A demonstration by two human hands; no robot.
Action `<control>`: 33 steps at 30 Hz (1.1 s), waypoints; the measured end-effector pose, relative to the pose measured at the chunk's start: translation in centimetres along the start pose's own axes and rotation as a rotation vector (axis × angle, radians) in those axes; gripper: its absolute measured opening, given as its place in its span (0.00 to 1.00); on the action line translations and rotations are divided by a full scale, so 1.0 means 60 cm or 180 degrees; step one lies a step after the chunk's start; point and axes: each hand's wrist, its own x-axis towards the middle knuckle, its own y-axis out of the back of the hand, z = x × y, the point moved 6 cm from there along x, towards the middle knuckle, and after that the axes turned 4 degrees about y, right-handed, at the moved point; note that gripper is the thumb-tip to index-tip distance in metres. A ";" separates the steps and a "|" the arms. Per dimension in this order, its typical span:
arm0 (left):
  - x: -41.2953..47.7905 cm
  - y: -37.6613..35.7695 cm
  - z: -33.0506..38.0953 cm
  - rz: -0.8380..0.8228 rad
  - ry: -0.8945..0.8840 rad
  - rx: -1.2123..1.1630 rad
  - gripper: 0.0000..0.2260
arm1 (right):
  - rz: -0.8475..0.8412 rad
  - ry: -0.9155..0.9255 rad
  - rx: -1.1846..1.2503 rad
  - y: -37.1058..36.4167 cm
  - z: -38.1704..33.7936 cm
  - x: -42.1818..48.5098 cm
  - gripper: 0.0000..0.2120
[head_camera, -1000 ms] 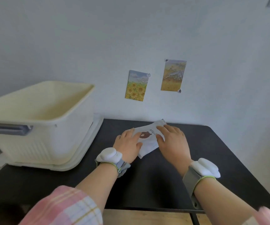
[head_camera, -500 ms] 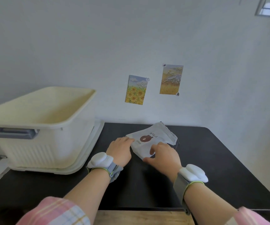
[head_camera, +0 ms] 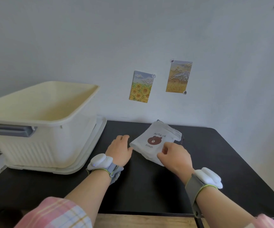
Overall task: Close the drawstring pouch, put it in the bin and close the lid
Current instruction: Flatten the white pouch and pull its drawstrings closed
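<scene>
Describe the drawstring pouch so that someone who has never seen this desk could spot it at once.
Start at the black desk against the pale wall, right of the big cream plastic bin. Between the left hand and right hand lies a small white fabric pouch. It alone bears a brown bear face with the words POPULAR and brown.

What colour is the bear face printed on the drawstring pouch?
Brown, on the white drawstring pouch, seen in the head view.

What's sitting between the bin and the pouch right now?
Head view: the left hand rests on the dark table between bin and pouch; otherwise bare tabletop.
</scene>
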 end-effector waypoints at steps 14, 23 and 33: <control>-0.014 0.000 0.054 0.0669 -0.0326 -0.0349 0.04 | 0.0304 -0.0300 0.1034 0.008 0.064 -0.017 0.04; -0.015 0.027 0.043 0.0895 0.0187 -0.1303 0.04 | 0.0702 -0.0492 0.1950 0.033 0.043 -0.017 0.07; -0.029 0.053 0.061 0.1244 -0.0470 -0.0688 0.05 | 0.0995 -0.0928 0.1862 0.048 0.065 -0.019 0.07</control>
